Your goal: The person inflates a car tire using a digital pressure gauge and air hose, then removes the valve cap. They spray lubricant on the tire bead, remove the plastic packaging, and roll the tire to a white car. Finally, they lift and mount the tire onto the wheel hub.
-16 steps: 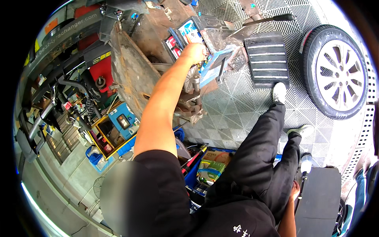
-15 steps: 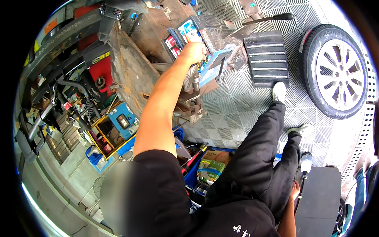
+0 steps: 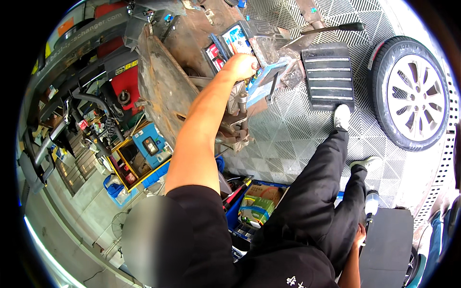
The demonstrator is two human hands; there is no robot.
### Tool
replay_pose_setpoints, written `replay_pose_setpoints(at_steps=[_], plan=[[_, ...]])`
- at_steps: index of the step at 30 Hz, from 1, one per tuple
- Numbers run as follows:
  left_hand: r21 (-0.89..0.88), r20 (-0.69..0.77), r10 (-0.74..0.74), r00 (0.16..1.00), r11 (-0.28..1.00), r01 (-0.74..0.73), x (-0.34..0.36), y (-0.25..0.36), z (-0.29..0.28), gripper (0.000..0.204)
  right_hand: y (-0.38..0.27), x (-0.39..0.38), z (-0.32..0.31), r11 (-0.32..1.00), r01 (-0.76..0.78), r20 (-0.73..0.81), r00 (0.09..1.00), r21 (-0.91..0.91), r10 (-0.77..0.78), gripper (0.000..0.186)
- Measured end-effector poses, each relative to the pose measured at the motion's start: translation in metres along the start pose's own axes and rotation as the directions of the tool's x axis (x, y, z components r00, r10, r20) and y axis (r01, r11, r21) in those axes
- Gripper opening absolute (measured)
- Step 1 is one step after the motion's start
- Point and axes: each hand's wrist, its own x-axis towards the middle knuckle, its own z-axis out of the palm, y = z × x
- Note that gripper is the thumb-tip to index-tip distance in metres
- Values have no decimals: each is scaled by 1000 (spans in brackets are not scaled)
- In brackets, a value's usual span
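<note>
I'm looking in on a tyre workshop: loose car wheel [image 3: 417, 97], grimy metal machine [image 3: 161, 91], patterned grey floor [image 3: 293, 137].

I locate the left hand [image 3: 241, 66] at the tray [image 3: 247, 31] on the machine [image 3: 163, 81], just beside the small boxes [image 3: 236, 39] in it. Right of the machine, I find the pad [image 3: 329, 77] on the floor [image 3: 283, 129], the lever [image 3: 350, 27] just beyond it and the wheel [image 3: 415, 96] farther right. I note the toolbox [image 3: 140, 138] left of the reaching arm [image 3: 197, 125]; between arm and legs [image 3: 307, 187], the crate [image 3: 232, 215] with packages [image 3: 259, 206] inside. I record the right hand [image 3: 360, 235] beside the right leg, left of the panel [image 3: 386, 245].
</note>
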Motion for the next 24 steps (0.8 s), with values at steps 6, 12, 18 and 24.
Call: replay_pose_setpoints(at_steps=[6,12,18,24], plan=[[-508,43,-360,932,795,331,-11,-8,-15,14,-7,18,-9,979,-84,-164,985,-184,54,31],[-955,47,94,994,296,17,-45,141,-56,23,-323,-7,5,849,399,12,903,347,-430,34],[-868,228,500,835,-284,407,-102,317,60,22,-442,-17,11,506,791,160,482,344,-861,37],[-729,255,562,787,-424,538,-132,414,166,22,-360,24,-38,503,836,247,451,221,-858,19]])
